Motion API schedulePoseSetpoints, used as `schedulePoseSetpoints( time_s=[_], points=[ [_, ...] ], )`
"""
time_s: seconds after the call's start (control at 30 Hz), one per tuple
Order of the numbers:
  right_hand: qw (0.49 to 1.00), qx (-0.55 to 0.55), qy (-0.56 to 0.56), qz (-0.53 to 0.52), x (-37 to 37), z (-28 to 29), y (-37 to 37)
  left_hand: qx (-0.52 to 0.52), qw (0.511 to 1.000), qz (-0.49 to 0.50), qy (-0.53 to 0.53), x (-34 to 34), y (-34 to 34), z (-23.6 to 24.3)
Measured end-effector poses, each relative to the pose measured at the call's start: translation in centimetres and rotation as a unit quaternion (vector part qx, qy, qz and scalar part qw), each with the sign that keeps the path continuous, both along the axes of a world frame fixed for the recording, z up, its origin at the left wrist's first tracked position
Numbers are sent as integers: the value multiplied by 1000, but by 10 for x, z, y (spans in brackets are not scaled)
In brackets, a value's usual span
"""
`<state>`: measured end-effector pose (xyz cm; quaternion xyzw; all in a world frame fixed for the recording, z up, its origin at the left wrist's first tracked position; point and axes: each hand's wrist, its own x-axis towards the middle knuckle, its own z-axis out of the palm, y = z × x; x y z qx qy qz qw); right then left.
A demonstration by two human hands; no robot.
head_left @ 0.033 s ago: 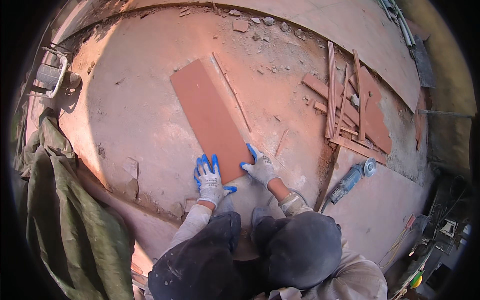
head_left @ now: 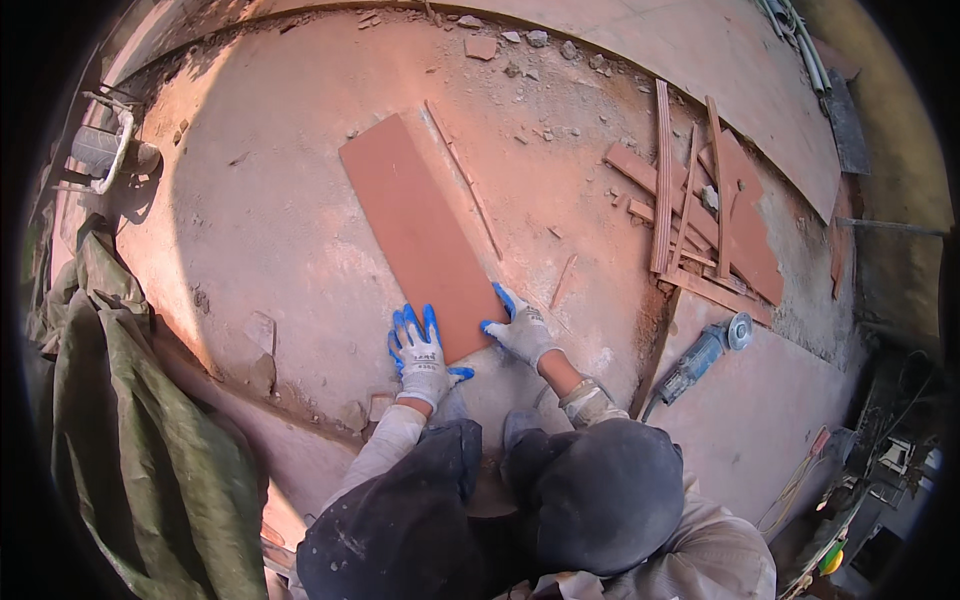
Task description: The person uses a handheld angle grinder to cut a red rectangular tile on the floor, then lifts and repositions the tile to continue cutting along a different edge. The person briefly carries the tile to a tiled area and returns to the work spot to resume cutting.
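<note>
A long reddish-brown tile (head_left: 415,230) lies flat on the dusty floor before my knees, slanting away to the far left. My left hand (head_left: 422,355), in a grey glove with blue fingertips, rests at the tile's near left corner. Its fingers are spread, their tips by the left edge, and the thumb points right below the near edge. My right hand (head_left: 522,330), gloved alike, touches the near part of the right edge. Its thumb and forefinger are stretched apart; the other fingers are partly hidden. A thin tile strip (head_left: 463,180) lies beside the tile's right side.
An angle grinder (head_left: 695,365) lies on a pale slab to my right. Beyond it is a heap of cut tile strips and broken tile (head_left: 735,220). Rubble (head_left: 538,39) lines the far edge. A green tarp (head_left: 140,440) bunches up at the left.
</note>
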<state>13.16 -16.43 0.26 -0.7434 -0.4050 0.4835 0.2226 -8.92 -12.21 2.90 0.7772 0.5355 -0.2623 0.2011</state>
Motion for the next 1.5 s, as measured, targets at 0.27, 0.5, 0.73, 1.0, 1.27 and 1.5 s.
schedulePoseSetpoints(
  time_s=[0.27, 0.5, 0.73, 1.0, 1.27, 1.5],
  points=[
    [998, -43, 37, 41, 24, 25, 8, 88, 990, -11, -111, -19, -4, -42],
    [979, 13, 63, -192, 56, 78, -93, 73, 996, -12, -45, -4, -2, -35],
    [872, 94, 1, -481, 117, 83, -240, 143, 972, -91, -161, 26, 77, -35],
    [784, 70, -228, -573, 197, 68, -313, -62, 856, -482, -179, 14, -7, -13],
    [831, -20, -225, -508, 227, 14, -273, -99, 935, -265, -213, -60, -7, 69],
    [805, 110, 55, -580, 237, 21, -268, -75, 981, -83, -157, -123, -20, 156]
  ],
)
